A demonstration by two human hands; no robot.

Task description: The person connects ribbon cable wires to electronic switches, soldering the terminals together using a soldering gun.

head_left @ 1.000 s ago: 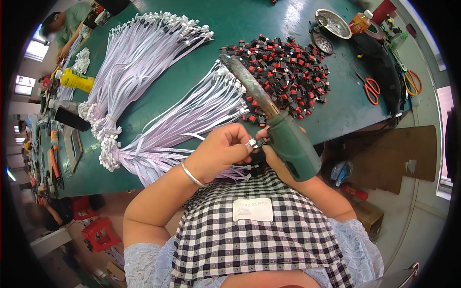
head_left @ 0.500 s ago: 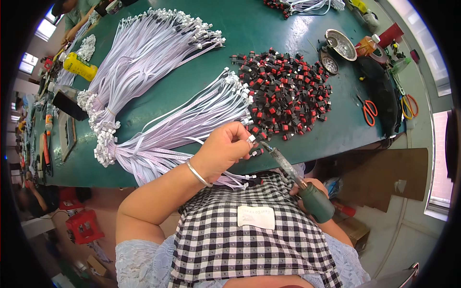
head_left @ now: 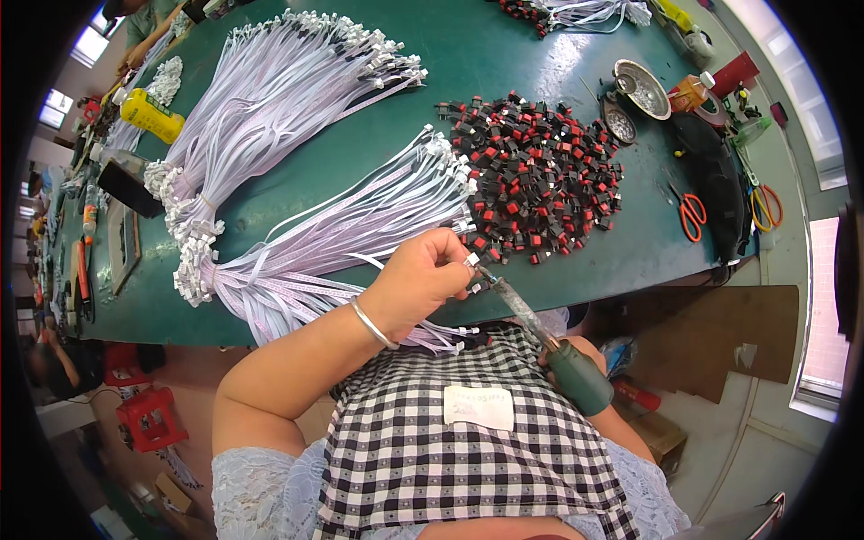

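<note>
My left hand (head_left: 416, 281) pinches the white end of a flat cable (head_left: 471, 261) just off the front edge of the green table (head_left: 378, 171). My right hand (head_left: 551, 353), mostly hidden, grips the green handle of a soldering iron (head_left: 580, 378) over my lap. The iron's metal shaft slants up-left, and its tip (head_left: 486, 274) meets the piece at my left fingertips. A fanned bundle of white flat cables (head_left: 351, 229) lies just beyond my left hand. A heap of small red and black parts (head_left: 540, 171) lies to its right.
A larger cable bundle (head_left: 270, 99) lies at the far left with a yellow bottle (head_left: 151, 115) beside it. Metal dishes (head_left: 641, 88), an orange bottle (head_left: 691, 92), red scissors (head_left: 691, 214) and orange scissors (head_left: 765, 205) sit at the right. A red stool (head_left: 148, 418) stands on the floor.
The soldering iron has swung down from over the table to my lap, its tip now at my left fingertips. My left hand has stayed near the table's front edge.
</note>
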